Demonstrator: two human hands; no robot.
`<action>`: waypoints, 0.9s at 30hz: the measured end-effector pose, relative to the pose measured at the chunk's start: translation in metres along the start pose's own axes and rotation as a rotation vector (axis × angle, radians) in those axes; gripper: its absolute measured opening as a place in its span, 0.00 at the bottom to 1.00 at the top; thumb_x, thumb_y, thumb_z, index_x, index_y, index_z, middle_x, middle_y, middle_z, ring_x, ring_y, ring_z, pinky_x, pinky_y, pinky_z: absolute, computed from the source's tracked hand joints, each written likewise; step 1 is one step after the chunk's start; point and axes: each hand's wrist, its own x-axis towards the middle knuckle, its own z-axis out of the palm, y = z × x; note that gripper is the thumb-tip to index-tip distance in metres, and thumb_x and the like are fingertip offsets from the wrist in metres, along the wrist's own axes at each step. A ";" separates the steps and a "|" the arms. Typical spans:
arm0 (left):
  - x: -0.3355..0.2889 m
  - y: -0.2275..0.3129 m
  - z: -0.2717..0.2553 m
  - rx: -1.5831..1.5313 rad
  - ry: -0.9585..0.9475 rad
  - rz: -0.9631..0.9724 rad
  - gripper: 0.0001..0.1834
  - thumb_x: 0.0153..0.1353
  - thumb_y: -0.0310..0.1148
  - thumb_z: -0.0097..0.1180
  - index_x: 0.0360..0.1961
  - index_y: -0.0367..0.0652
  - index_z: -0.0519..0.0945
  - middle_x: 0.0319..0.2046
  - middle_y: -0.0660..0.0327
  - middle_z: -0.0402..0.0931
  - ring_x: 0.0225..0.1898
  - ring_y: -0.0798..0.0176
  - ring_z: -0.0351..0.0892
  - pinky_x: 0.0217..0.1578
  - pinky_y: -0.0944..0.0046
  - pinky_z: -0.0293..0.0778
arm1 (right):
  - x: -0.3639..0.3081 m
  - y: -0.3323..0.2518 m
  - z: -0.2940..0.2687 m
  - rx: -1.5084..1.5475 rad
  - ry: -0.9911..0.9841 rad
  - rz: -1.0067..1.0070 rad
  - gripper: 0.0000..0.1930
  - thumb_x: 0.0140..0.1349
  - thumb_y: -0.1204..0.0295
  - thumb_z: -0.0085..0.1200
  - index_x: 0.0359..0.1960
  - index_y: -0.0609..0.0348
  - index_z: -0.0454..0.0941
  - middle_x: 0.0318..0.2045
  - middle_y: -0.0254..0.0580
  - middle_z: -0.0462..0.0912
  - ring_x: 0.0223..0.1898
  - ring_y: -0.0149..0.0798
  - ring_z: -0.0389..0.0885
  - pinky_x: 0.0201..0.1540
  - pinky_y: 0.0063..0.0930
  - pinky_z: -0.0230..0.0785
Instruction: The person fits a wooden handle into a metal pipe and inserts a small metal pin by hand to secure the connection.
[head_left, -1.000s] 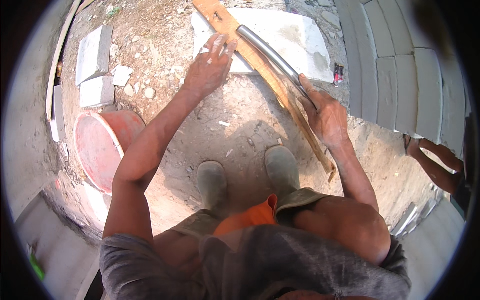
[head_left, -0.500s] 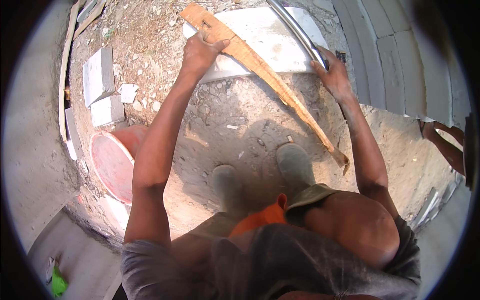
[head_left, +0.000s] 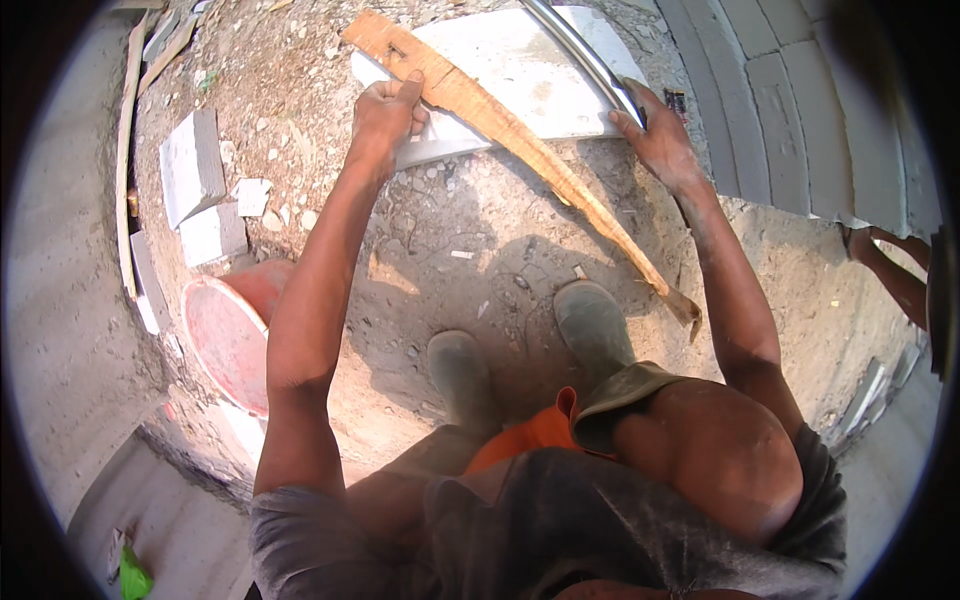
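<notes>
A long, tapering wooden board (head_left: 500, 130) lies slantwise across a white slab (head_left: 500, 40), its narrow end reaching toward my right forearm. My left hand (head_left: 383, 125) is closed at the board's wide end, thumb on its near edge and fingers curled over the slab's left side. Along the slab's right part runs a shiny metal bar (head_left: 575, 48), dark along one edge. My right hand (head_left: 660, 138) grips the near end of that bar, thumb on the slab side. The fingers behind the bar are partly hidden.
At left stand white blocks (head_left: 193, 165) and a reddish bucket (head_left: 225, 320) tipped on its side. Grey blocks (head_left: 785, 110) form a stack at right. Another person's arm (head_left: 890, 270) shows beyond it. My boots (head_left: 592, 318) stand on rubble-strewn ground.
My left hand has slid slightly nearer, its thumb moving from the board's top to its near edge. The board's wide end has shifted a little left. My right hand stays on the bar.
</notes>
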 end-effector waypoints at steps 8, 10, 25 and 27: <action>-0.009 0.009 0.007 0.113 -0.029 -0.029 0.18 0.63 0.41 0.68 0.34 0.39 0.74 0.21 0.62 0.77 0.18 0.72 0.73 0.19 0.73 0.70 | 0.000 0.000 0.000 -0.035 0.008 0.007 0.37 0.68 0.45 0.51 0.69 0.59 0.64 0.60 0.60 0.76 0.60 0.55 0.77 0.63 0.47 0.69; -0.004 0.005 0.001 -0.066 -0.100 -0.117 0.17 0.63 0.40 0.67 0.34 0.39 0.74 0.20 0.62 0.77 0.18 0.72 0.73 0.18 0.72 0.71 | 0.001 -0.004 -0.001 -0.029 0.006 0.013 0.37 0.68 0.45 0.51 0.70 0.58 0.63 0.61 0.59 0.75 0.61 0.55 0.76 0.65 0.46 0.68; -0.008 -0.001 0.012 -0.309 -0.029 -0.123 0.16 0.64 0.35 0.66 0.38 0.37 0.71 0.26 0.62 0.74 0.22 0.73 0.73 0.22 0.76 0.74 | -0.052 -0.038 -0.030 0.134 -0.025 -0.118 0.26 0.69 0.57 0.56 0.69 0.32 0.69 0.47 0.52 0.86 0.46 0.47 0.87 0.49 0.38 0.78; -0.007 -0.004 0.008 -0.260 -0.024 -0.116 0.17 0.64 0.35 0.67 0.39 0.36 0.71 0.27 0.62 0.74 0.22 0.73 0.72 0.23 0.76 0.75 | -0.061 -0.046 -0.029 0.117 0.013 -0.168 0.26 0.67 0.60 0.59 0.67 0.32 0.72 0.41 0.52 0.87 0.40 0.47 0.88 0.42 0.37 0.79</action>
